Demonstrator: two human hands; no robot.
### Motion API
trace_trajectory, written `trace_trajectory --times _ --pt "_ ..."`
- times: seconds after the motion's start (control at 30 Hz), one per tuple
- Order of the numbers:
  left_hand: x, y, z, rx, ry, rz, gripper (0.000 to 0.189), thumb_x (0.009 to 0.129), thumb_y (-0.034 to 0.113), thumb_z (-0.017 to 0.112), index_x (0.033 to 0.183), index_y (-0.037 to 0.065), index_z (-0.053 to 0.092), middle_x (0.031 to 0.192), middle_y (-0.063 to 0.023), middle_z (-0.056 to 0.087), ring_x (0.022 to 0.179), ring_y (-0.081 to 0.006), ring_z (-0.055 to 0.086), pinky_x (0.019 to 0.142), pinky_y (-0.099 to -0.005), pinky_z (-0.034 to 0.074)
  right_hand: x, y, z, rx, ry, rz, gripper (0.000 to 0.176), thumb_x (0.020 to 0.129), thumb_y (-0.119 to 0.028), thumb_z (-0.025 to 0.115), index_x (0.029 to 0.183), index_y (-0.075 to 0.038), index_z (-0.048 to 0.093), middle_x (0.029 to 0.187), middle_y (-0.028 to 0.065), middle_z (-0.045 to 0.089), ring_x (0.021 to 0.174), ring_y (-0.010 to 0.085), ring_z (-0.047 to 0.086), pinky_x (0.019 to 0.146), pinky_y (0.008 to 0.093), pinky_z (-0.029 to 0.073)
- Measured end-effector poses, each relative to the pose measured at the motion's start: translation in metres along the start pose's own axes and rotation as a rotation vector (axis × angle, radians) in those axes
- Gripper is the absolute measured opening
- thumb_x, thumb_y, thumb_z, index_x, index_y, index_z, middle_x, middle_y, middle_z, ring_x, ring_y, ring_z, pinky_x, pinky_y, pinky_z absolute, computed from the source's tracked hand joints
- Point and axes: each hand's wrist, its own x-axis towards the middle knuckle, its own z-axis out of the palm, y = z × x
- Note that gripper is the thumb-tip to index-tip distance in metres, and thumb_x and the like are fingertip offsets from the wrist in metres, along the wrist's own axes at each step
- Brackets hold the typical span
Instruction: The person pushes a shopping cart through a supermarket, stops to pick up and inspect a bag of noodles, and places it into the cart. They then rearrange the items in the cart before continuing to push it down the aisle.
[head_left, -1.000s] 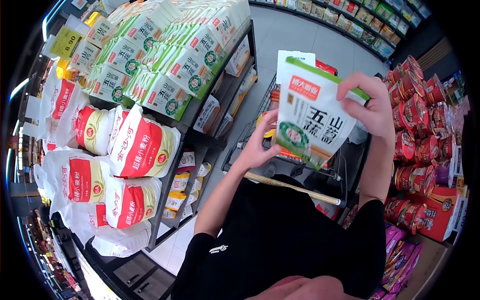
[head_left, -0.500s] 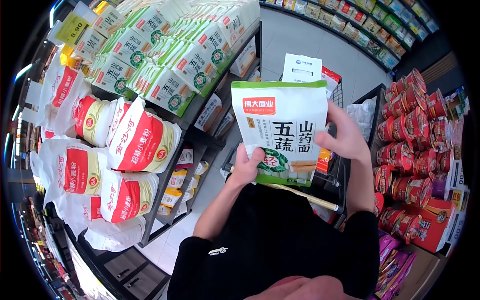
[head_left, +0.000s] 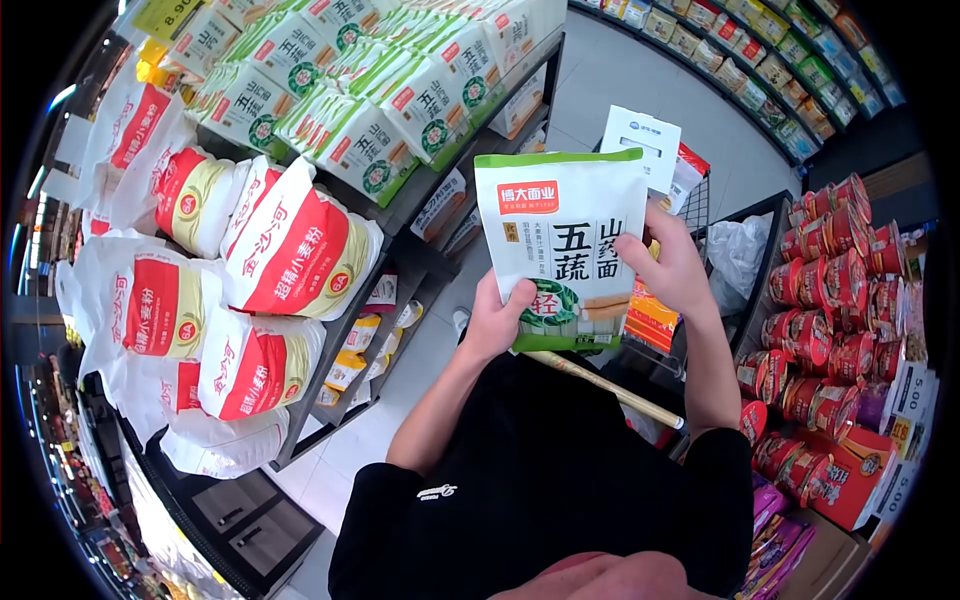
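Note:
A white packet with green edges (head_left: 530,230) and dark lettering is held upright in front of my chest, its printed face towards me. My left hand (head_left: 499,312) is closed on its lower left edge, thumb on the front. On the right edge, my right hand (head_left: 668,262) grips the packet, thumb on the front and its other fingers partly hidden. Behind the packet stands a shopping cart with a pale handle (head_left: 605,385) and a white card (head_left: 645,140).
Similar green-edged packets (head_left: 365,150) are piled on a shelf at the upper left. Red and white flour bags (head_left: 300,245) are stacked at the left. Red noodle cups (head_left: 835,285) stand at the right. Curved shelves of goods (head_left: 740,75) line the far side.
The right thumb has come down onto the packet's front. The packet is turned slightly. The shelves and cart have shifted in view.

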Motion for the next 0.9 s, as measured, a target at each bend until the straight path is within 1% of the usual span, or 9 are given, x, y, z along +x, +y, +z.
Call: trace_trajectory --times 0.17,0.37,0.43,0.47,0.53,0.63,0.77,0.83,0.9 --pt "-0.003 0.004 -0.036 0.003 0.073 0.026 0.055 0.099 0.038 0.061 0.133 -0.004 0.048 0.126 -0.0111 0.061 0.115 -0.017 0.056 0.099 -0.0332 0.045 0.033 0.003 0.033 0.079 -0.114 0.065 0.039 0.088 -0.006 0.068 0.124 0.003 0.054 0.101 0.0099 0.067 0.09 0.0134 0.063 0.078 0.0271 0.051" --pt "0.004 0.025 -0.095 0.246 0.151 0.004 0.05 0.098 0.022 0.064 0.137 -0.003 0.045 0.128 -0.0124 0.061 0.119 -0.0185 0.055 0.104 -0.0344 0.042 0.099 -0.013 0.081 -0.17 -0.144 -0.018 0.028 0.08 -0.003 0.075 0.106 0.002 0.065 0.084 0.0049 0.068 0.066 0.0083 0.054 0.061 0.0252 0.044" --pt "0.01 0.033 -0.12 0.214 0.197 -0.028 0.049 0.092 0.009 0.067 0.135 -0.002 0.047 0.13 -0.0145 0.057 0.121 -0.0229 0.055 0.104 -0.0352 0.041 0.126 -0.013 0.102 -0.339 -0.134 -0.078 0.03 0.078 -0.004 0.076 0.106 -0.001 0.067 0.081 0.0092 0.068 0.062 0.0141 0.058 0.059 0.0267 0.046" --pt "0.013 0.036 -0.133 0.483 0.266 0.09 0.051 0.088 0.007 0.069 0.134 -0.001 0.05 0.128 -0.0152 0.055 0.12 -0.0264 0.054 0.103 -0.0354 0.042 0.14 -0.008 0.112 -0.347 -0.121 -0.145 0.031 0.077 -0.004 0.076 0.107 -0.003 0.068 0.082 0.012 0.07 0.063 0.0218 0.064 0.059 0.0296 0.048" --pt "0.022 0.053 -0.15 0.815 0.426 0.27 0.058 0.077 0.0 0.073 0.132 0.004 0.054 0.114 -0.0168 0.048 0.108 -0.034 0.05 0.095 -0.036 0.043 0.168 -0.018 0.134 -0.364 -0.124 -0.194 0.03 0.077 -0.003 0.075 0.107 -0.004 0.069 0.086 0.012 0.071 0.068 0.0238 0.066 0.06 0.031 0.05" --pt "0.031 0.079 -0.174 0.945 0.536 0.091 0.059 0.078 -0.001 0.072 0.134 0.007 0.054 0.102 -0.015 0.045 0.097 -0.0317 0.049 0.09 -0.0359 0.044 0.207 -0.018 0.166 -0.346 -0.107 -0.293 0.03 0.079 0.002 0.072 0.107 -0.006 0.07 0.093 0.0107 0.073 0.077 0.0264 0.07 0.066 0.0328 0.054" --pt "0.047 0.059 -0.204 0.758 0.652 0.171 0.058 0.081 -0.004 0.067 0.136 0.007 0.053 0.101 -0.014 0.041 0.094 -0.0299 0.048 0.089 -0.0345 0.044 0.249 0.021 0.198 -0.308 -0.106 -0.449 0.034 0.08 0.005 0.068 0.112 -0.008 0.07 0.097 0.0109 0.073 0.084 0.0279 0.071 0.072 0.0339 0.055" --pt "0.052 0.045 -0.212 0.767 0.673 0.19 0.059 0.084 -0.004 0.064 0.14 0.005 0.049 0.102 -0.0152 0.04 0.095 -0.0302 0.048 0.09 -0.035 0.043 0.261 0.03 0.21 -0.257 -0.152 -0.27 0.034 0.083 0.012 0.059 0.113 -0.001 0.069 0.108 0.0101 0.074 0.096 0.0197 0.071 0.085 0.0315 0.054" --pt "0.058 0.036 -0.214 0.734 0.72 0.186 0.062 0.085 -0.007 0.061 0.144 0.004 0.043 0.106 -0.0157 0.042 0.1 -0.0281 0.046 0.094 -0.0344 0.041 0.271 0.036 0.22 -0.264 -0.123 -0.266 0.032 0.084 0.007 0.063 0.113 -0.004 0.07 0.102 0.0116 0.074 0.09 0.0242 0.071 0.08 0.0331 0.055"
